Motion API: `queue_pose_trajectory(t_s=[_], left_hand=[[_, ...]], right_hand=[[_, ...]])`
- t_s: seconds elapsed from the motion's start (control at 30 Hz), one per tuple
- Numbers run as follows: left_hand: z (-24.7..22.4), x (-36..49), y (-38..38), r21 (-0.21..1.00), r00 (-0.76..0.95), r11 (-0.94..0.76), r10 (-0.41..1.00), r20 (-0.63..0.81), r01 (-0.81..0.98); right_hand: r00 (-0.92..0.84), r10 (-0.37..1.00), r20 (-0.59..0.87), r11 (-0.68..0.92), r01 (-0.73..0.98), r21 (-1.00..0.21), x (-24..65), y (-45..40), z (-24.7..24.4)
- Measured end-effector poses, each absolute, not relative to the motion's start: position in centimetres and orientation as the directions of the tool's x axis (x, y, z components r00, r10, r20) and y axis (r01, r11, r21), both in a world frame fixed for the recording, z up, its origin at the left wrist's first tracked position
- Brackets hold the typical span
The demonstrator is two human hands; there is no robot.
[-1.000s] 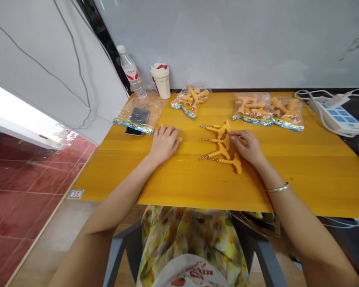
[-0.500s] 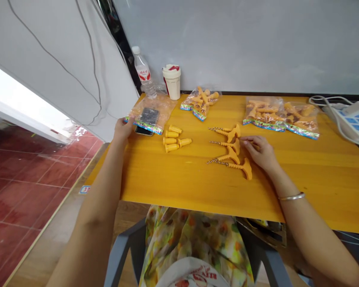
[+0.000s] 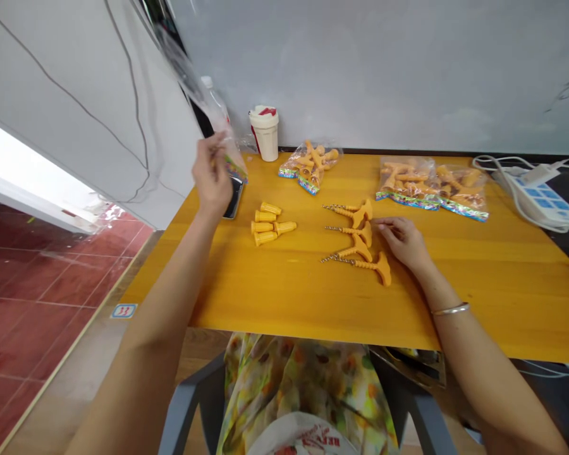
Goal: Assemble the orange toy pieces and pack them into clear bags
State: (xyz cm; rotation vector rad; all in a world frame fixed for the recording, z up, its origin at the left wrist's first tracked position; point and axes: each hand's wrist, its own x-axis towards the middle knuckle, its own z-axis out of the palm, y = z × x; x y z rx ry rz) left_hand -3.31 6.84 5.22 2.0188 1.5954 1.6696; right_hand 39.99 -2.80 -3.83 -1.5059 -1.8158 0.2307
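My left hand [image 3: 212, 175] is closed on a clear plastic bag [image 3: 231, 146] with a colourful edge, raised above the table's back left. Beneath it lies a dark phone [image 3: 234, 197]. Several yellow ribbed caps [image 3: 265, 225] lie together right of the phone. Several orange T-handled corkscrews [image 3: 355, 232] with metal spirals pointing left lie at mid-table. My right hand [image 3: 401, 239] rests just right of their handles, fingertips close to one handle; whether they touch it or hold anything is unclear.
Along the back of the table [image 3: 284, 297] are a white cup [image 3: 266, 134], a partly hidden bottle [image 3: 207, 83], a filled bag [image 3: 312, 165] and two more filled bags [image 3: 408, 182] [image 3: 463, 189]. A power strip [image 3: 543, 201] with cables sits at the right.
My left hand has lifted the plastic bag up off the table, uncovering more of the phone. The view has shifted slightly; my right hand stays by the corkscrew handles.
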Motion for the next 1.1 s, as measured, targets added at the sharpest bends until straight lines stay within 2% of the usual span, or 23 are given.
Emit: queue_pose_trajectory(t_s=[0.1,0.2,0.3,0.37,0.47,0.57,0.63,0.7,0.8,1.1], left_hand=[[4.8,0.1,8.6,0.388,0.176,-0.580,0.689,0.703,0.716],[3.7,3.3,10.5,0.228,0.394,-0.583,0.741,0.544,0.780],[2.9,5.3,11.4,0.157,0.521,-0.605,0.768,0.372,0.781],[2.6,5.3,11.1,0.166,0.551,-0.632,0.753,0.359,0.757],[2.3,2.8,9.8,0.221,0.407,-0.546,0.788,0.462,0.808],[1.7,-1.4,8.4,0.264,0.082,-0.239,0.866,0.493,0.935],[1.1,-3.9,7.6,0.253,-0.114,0.011,0.911,0.396,0.967],[0.5,-5.4,7.3,0.196,-0.210,0.163,0.944,0.255,0.967],[0.0,-5.6,7.5,0.133,-0.236,0.218,0.962,0.137,0.967],[0.6,-5.1,8.3,0.137,-0.271,0.255,0.956,0.115,0.957]], right_hand=[[-0.011,0.902,0.431,0.285,0.765,-0.577,40.1,-2.7,-3.9],[0.009,0.906,0.423,0.268,0.762,-0.590,40.4,-2.5,-4.0],[0.036,0.910,0.413,0.248,0.752,-0.611,40.8,-2.4,-4.1],[0.049,0.908,0.415,0.244,0.745,-0.621,41.0,-2.3,-4.2],[0.052,0.905,0.423,0.247,0.744,-0.620,41.1,-2.2,-4.2],[0.033,0.901,0.433,0.265,0.748,-0.608,41.1,-2.0,-4.2],[0.024,0.899,0.437,0.273,0.750,-0.603,41.0,-1.9,-4.2],[0.025,0.899,0.436,0.272,0.750,-0.603,41.0,-1.8,-4.3],[0.031,0.899,0.436,0.267,0.751,-0.604,41.1,-1.9,-4.5],[0.057,0.915,0.399,0.218,0.763,-0.608,41.4,-2.3,-4.4]])
